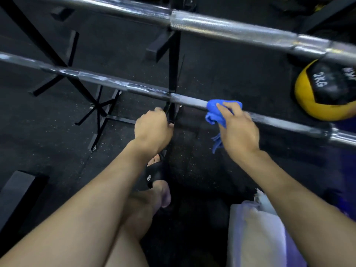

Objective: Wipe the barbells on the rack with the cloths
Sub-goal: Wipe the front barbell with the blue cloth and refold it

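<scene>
Cloth (221,109) on the lower barbell (123,86), right of the rack upright (174,60).

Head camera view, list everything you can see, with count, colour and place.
barbells: two, silver-grey, lying across the rack, one higher and farther
cloth: one, blue, wrapped on the lower barbell
rack: one, black, upright behind the bars
medicine ball: one, yellow and black, floor at right
pale bundle: one, whitish, bottom right
hands: left hand gripping near the rack upright; right hand holding the cloth
</scene>
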